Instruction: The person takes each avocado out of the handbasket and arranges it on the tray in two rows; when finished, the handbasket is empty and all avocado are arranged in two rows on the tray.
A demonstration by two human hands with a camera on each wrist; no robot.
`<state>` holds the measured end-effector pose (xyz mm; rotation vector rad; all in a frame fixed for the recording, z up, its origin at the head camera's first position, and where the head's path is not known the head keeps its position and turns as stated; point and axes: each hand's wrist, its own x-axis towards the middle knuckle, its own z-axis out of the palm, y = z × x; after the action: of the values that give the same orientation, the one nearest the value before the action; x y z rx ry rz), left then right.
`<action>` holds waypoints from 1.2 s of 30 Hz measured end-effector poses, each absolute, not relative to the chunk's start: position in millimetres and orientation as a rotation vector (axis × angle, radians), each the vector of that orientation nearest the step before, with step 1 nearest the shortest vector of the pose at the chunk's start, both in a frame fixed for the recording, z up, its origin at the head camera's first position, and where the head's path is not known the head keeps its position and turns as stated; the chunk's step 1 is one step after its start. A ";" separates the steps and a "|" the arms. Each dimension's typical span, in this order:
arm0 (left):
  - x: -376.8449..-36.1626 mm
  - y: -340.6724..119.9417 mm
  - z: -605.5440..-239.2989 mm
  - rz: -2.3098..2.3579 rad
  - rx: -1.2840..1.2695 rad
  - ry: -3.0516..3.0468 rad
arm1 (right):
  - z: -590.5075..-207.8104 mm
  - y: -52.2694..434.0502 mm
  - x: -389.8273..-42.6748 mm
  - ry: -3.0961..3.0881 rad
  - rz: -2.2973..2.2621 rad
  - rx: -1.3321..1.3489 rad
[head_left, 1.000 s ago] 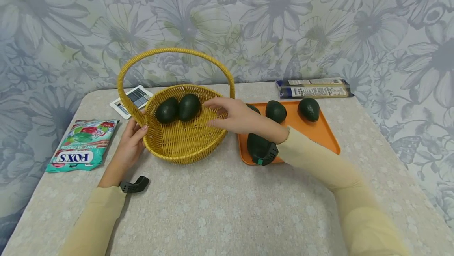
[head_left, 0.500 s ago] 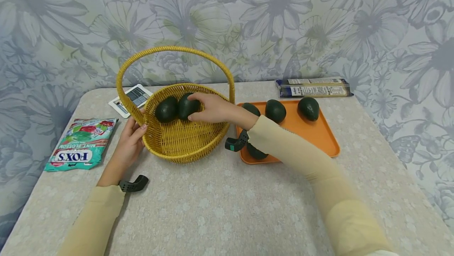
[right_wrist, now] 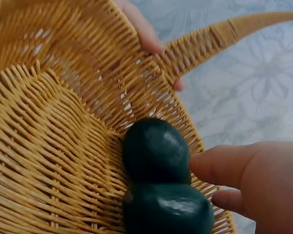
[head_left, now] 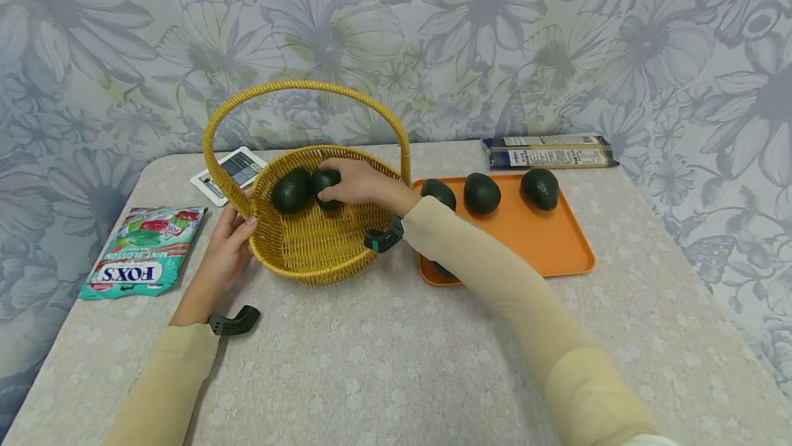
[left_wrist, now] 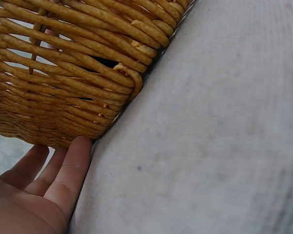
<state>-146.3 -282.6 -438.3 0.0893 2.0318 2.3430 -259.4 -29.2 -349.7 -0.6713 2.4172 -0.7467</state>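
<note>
My left hand [head_left: 225, 247] grips the yellow wicker basket [head_left: 322, 271] at its left rim, by the foot of the tall handle [head_left: 306, 86]. In the left wrist view, the fingers [left_wrist: 71, 178] lie against the woven outside wall. Two dark green avocados sit side by side at the back left inside the basket. Reaching in from the right, my right hand [head_left: 361, 183] holds the right avocado [head_left: 324, 183] between thumb and fingers. The left avocado [head_left: 291, 192] is beside it. In the right wrist view, both avocados press together near the basket wall.
To the right is an orange tray [head_left: 544, 243] with several avocados, one mostly hidden under my right sleeve [head_left: 470, 247]. A long plastic packet [head_left: 551, 152] lies behind it. On the left are a teal candy bag [head_left: 145, 253] and a white-framed card [head_left: 238, 170]. The patterned wall closes the back.
My right hand has moved left from the basket's right side and now has its fingers around the right avocado. The left hand keeps its hold on the rim.
</note>
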 end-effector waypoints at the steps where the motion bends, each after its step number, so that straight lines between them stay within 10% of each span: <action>1: -146.3 -282.8 -438.3 2.341 0.091 2.035 | -351.4 -30.6 -260.8 2.419 -0.755 -0.670; 36: -145.9 -283.0 -437.1 2.335 0.081 2.038 | -381.8 -39.1 -274.2 2.371 -0.986 -0.804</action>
<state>-145.9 -283.0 -437.1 0.0807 2.0384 2.3351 -274.2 -39.1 -381.8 -0.8038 2.3705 -0.9859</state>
